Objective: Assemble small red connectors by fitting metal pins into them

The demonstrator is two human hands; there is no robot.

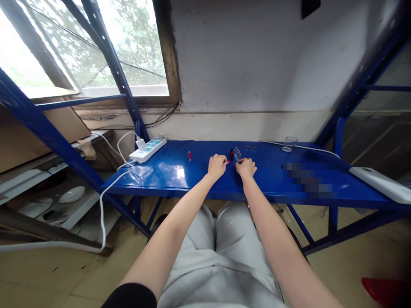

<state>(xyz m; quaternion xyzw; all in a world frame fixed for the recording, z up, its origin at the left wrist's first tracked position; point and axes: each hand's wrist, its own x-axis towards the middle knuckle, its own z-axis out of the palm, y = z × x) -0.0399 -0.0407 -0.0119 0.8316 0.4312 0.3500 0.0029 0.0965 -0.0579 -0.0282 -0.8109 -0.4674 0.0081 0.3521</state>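
Both my hands rest on the blue metal shelf in front of me, close together. My left hand is closed, pinching a small red piece at its fingertips. My right hand is closed too, its fingers curled next to a small black and red part and a small clear plastic piece. What the right hand holds is too small to make out. A second small red piece stands alone on the shelf to the left of my hands.
A white power strip with a plugged charger and white cable lies at the shelf's left end. A row of tiny dark parts and a clear glass cup sit near the wall. A white object lies at the right.
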